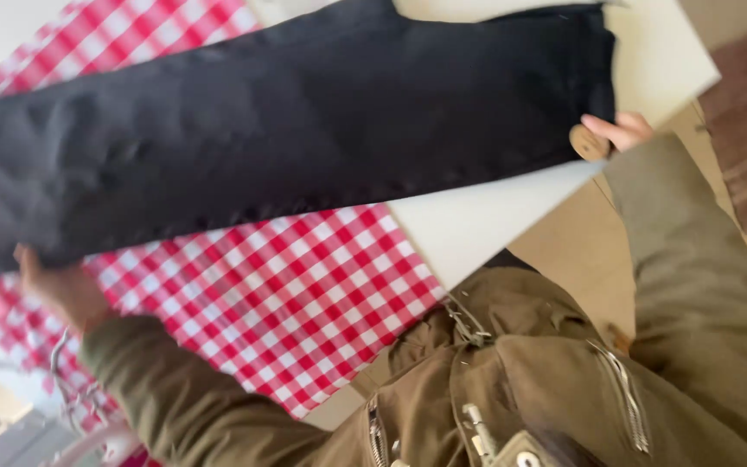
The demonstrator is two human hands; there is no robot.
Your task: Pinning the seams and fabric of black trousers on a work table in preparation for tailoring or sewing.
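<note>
Table: white, with a red-checked cloth over part of it.
Garment: black, stretched flat across table and cloth; best kept taut and level.
Right hand: grip pinched on the garment's end, beside a round tag.
Left hand: fingers tucked under the other end, closed on it.

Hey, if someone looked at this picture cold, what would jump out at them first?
A long black garment stretched across the middle, held at each end by the left hand and right hand. Under it lies a red-and-white checked tablecloth on a white table.
</note>
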